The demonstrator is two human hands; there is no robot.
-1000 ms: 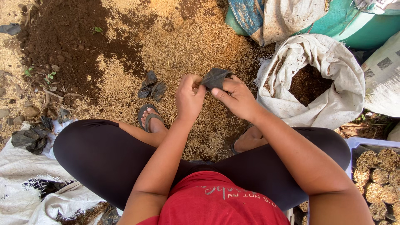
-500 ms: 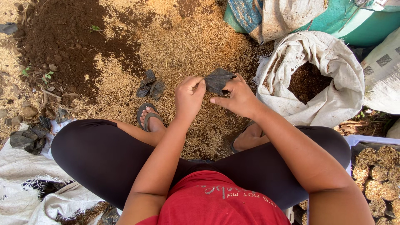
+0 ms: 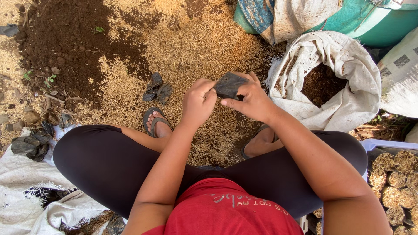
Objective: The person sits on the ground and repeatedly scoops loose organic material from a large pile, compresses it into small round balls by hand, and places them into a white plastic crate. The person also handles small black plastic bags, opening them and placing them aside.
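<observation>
Head view looked straight down on a seated person, and both hands met over the ground between the feet. The left hand (image 3: 197, 102) had its fingers curled together, pinching one edge of a small black plastic bag (image 3: 229, 85). The right hand (image 3: 252, 102) gripped the other side, thumb stretched along the lower rim and fingers wrapped over the top. Held from both sides like that, the limp bag looked as if it was being worked open at its mouth, though the opening itself was hidden behind the fingers.

Down on the ground (image 3: 204, 48) lay a spread of pale husks, and a broad patch of dark soil (image 3: 56, 48) took the upper left corner. A few more crumpled black bags (image 3: 156, 89) lay loose near the left foot, within easy reach. At the right side a white sack (image 3: 331, 82) stood open with dark soil inside, just beside the right hand. A tray of root balls (image 3: 398, 182) sat at the lower right edge, and white cloth (image 3: 21, 196) bunched at the lower left.
</observation>
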